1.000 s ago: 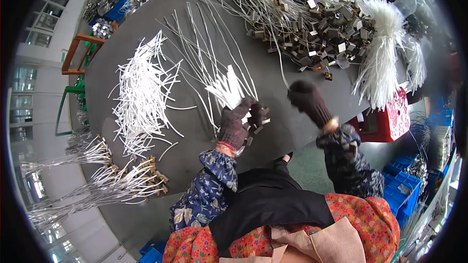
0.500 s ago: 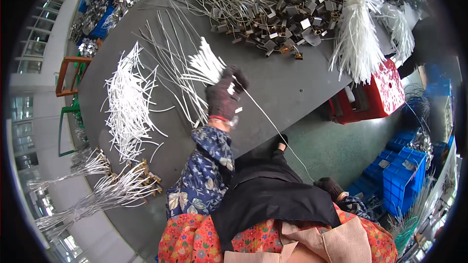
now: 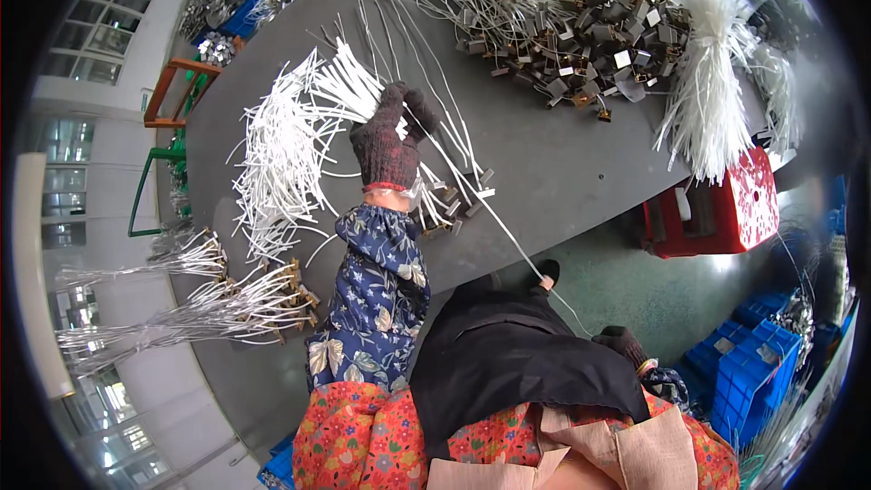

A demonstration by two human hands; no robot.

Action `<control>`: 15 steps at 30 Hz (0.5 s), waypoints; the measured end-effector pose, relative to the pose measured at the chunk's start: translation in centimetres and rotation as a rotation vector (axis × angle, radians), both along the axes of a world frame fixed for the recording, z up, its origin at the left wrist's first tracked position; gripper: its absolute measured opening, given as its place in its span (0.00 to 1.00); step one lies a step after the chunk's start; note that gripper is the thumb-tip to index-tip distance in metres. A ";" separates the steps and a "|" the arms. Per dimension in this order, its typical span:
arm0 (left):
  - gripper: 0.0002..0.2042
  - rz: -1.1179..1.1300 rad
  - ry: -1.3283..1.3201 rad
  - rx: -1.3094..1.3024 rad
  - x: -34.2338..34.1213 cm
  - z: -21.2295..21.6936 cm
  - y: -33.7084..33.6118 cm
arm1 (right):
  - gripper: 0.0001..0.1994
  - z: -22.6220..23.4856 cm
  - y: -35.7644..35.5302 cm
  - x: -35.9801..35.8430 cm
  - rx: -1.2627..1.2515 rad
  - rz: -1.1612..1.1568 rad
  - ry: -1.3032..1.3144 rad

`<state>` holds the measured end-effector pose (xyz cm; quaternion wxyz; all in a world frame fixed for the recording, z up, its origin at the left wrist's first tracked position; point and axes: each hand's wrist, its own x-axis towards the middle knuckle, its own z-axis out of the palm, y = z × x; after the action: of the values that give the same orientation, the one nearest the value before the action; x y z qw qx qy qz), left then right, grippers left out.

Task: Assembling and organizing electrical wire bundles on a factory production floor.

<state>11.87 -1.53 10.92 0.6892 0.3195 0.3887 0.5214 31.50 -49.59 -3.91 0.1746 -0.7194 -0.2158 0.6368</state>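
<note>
My right hand (image 3: 624,345) hangs low at about four o'clock beside my dark apron (image 3: 517,372), gloved, off the table; one thin white wire (image 3: 522,249) runs down toward it, but I cannot tell whether the fingers are closed on it. My left hand (image 3: 390,141), in a dark knit glove with a red cuff, reaches out at eleven o'clock past my blue floral sleeve (image 3: 376,290) — its fingers are curled tight around a bunch of white wires (image 3: 340,82) whose ends fan out beyond the knuckles. Just left of it, at ten o'clock, lies a loose heap of white strands (image 3: 277,159) on the grey table (image 3: 544,172). At eight o'clock, near the table's edge, long bundles with brass-coloured ends (image 3: 218,304) lie flat. Farther off at one o'clock sits a pile of small metal pieces (image 3: 594,41), and beside it a thick white tuft of fibres (image 3: 708,82) drapes over the edge above a red stool (image 3: 726,209). Blue crates (image 3: 748,363) stand on the green floor at four o'clock — windows (image 3: 86,32) curve along the far left.
</note>
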 end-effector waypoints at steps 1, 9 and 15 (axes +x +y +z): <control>0.11 0.004 0.054 -0.015 -0.3 -0.1 -0.3 | 0.15 0.0 0.0 0.1 -0.003 0.003 0.000; 0.10 0.047 0.092 -0.069 -2.3 -0.7 -1.0 | 0.13 2.1 0.5 1.2 -0.223 -0.186 -0.032; 0.11 0.075 0.036 -0.043 -3.0 -0.3 -0.7 | 0.13 2.4 1.4 1.1 -0.136 -0.125 0.022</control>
<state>8.88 -2.22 10.64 0.6687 0.2995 0.4238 0.5325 32.63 -48.16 -1.53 0.1671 -0.7346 -0.1247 0.6456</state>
